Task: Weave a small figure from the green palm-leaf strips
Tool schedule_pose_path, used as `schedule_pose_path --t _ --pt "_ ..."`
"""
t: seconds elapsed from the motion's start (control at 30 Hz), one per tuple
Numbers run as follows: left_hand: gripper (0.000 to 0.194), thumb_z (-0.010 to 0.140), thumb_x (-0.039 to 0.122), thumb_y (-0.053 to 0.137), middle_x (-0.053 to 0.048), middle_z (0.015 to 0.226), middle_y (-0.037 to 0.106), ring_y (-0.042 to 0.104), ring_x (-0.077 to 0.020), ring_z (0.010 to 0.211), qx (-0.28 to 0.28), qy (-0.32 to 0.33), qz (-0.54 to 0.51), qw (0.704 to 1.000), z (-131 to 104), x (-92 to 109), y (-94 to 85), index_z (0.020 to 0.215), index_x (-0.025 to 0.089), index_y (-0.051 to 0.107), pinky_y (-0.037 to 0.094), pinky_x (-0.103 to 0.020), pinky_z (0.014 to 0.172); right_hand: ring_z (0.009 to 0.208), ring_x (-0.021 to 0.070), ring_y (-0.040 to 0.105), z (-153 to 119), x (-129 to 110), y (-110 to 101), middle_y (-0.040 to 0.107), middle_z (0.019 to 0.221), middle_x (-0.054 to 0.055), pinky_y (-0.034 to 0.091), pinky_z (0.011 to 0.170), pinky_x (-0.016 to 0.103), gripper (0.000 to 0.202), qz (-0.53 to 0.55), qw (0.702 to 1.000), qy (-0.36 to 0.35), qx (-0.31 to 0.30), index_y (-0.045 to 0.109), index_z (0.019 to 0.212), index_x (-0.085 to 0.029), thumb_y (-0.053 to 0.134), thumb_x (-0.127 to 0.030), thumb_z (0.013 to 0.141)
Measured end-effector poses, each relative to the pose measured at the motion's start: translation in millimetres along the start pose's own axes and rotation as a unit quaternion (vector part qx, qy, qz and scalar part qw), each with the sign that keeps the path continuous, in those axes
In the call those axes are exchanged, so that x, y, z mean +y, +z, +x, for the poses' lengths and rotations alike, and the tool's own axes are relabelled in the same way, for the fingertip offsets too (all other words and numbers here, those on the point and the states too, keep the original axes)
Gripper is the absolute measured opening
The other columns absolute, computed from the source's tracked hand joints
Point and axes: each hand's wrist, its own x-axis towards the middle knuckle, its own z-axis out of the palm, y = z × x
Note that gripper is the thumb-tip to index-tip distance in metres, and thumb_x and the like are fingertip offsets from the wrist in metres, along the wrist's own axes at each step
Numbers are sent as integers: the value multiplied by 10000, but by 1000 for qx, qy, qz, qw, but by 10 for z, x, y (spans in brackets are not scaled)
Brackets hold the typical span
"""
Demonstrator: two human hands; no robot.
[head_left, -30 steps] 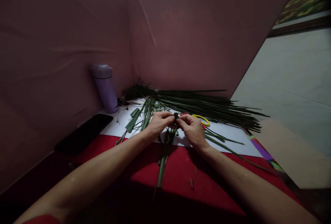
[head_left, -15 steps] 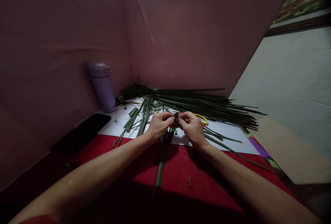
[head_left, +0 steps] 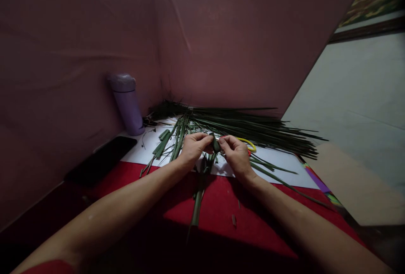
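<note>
Between my two hands is a small piece of folded dark green leaf (head_left: 215, 143), held up over the near edge of the white sheet. My left hand (head_left: 194, 147) pinches its left side between thumb and fingers. On the other side, my right hand (head_left: 234, 152) has its thumb and fingertips closed at the leaf's right edge. Below my hands a long green leaf strip (head_left: 198, 206) hangs or lies across the red cloth; where its upper end goes is hidden. Yellow-and-red scissors handles (head_left: 248, 143) show partly behind my right hand.
A large bundle of long green leaves (head_left: 253, 124) lies along the back. Cut leaf strips (head_left: 163, 143) are strewn on the white sheet (head_left: 284, 166). A purple bottle (head_left: 128, 107) and a dark flat slab (head_left: 101, 158) stand left. Red cloth (head_left: 253, 210) covers the front; a pink wall (head_left: 221, 46) rises behind.
The folded leaf has turned in my fingers, so a broader face of it now shows. My hands have moved slightly apart. The view has shifted a little.
</note>
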Motion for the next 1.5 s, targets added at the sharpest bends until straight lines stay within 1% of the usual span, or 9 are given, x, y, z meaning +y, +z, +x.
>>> schedule_pose_path --t 0.2,0.43,0.77,0.9,1.0,1.13,1.37,1.43,1.5 --pt "224 620 331 654 -9 604 581 512 -85 519 27 -11 -91 995 61 -76 -60 657 113 618 403 -216 493 453 101 419 -13 -40 26 501 558 -14 330 406 213 308 45 995 67 -54 553 712 -169 513 -470 761" --pt "219 616 328 661 15 586 533 478 -72 511 16 -26 -136 990 79 -83 -77 633 122 589 371 -216 492 402 68 383 -31 5 39 510 550 -29 303 369 191 278 173 972 122 -106 545 691 -157 587 -430 720" --pt "214 621 306 663 21 553 510 432 -56 462 5 -22 -130 991 63 -88 -48 596 112 578 322 -206 445 371 87 409 -2 17 15 498 497 -31 330 355 211 291 89 986 109 -89 496 616 -173 562 -436 722" --pt "271 678 407 599 -14 668 588 510 -85 532 -39 -48 -195 979 69 -15 -101 682 136 590 372 -216 482 455 123 466 10 3 -70 520 525 -16 373 454 240 189 -80 996 -22 -40 505 637 -197 517 -326 775" --pt "385 701 514 526 -29 599 578 506 -99 475 -113 -131 -181 968 77 58 -190 657 135 577 372 -227 440 618 162 535 32 11 -164 586 657 30 413 602 277 132 -245 948 -194 -57 557 725 -201 467 -248 810" --pt "266 686 382 610 -32 542 560 492 -94 437 -287 -222 -65 929 80 74 -299 660 120 572 346 -212 402 732 168 550 71 55 -244 607 737 60 432 699 295 238 -308 879 -334 -145 586 790 -196 359 -156 851" --pt "136 641 209 652 -8 524 539 484 -85 416 -336 -249 -83 905 110 47 -351 642 117 552 345 -205 402 847 171 552 67 43 -240 620 891 87 447 743 307 290 -317 832 -413 -191 588 949 -181 318 -124 861" --pt "140 632 199 655 -8 510 531 475 -83 406 -323 -244 -82 911 111 62 -342 612 117 544 337 -205 395 906 170 544 86 50 -249 609 948 85 439 786 312 311 -313 843 -401 -174 562 1013 -186 309 -101 854" --pt "147 628 193 657 -6 500 521 467 -78 404 -297 -234 -82 922 113 62 -328 589 119 536 327 -200 388 933 176 535 136 78 -284 594 977 90 425 811 316 314 -348 870 -331 -116 534 1052 -178 317 -91 842"
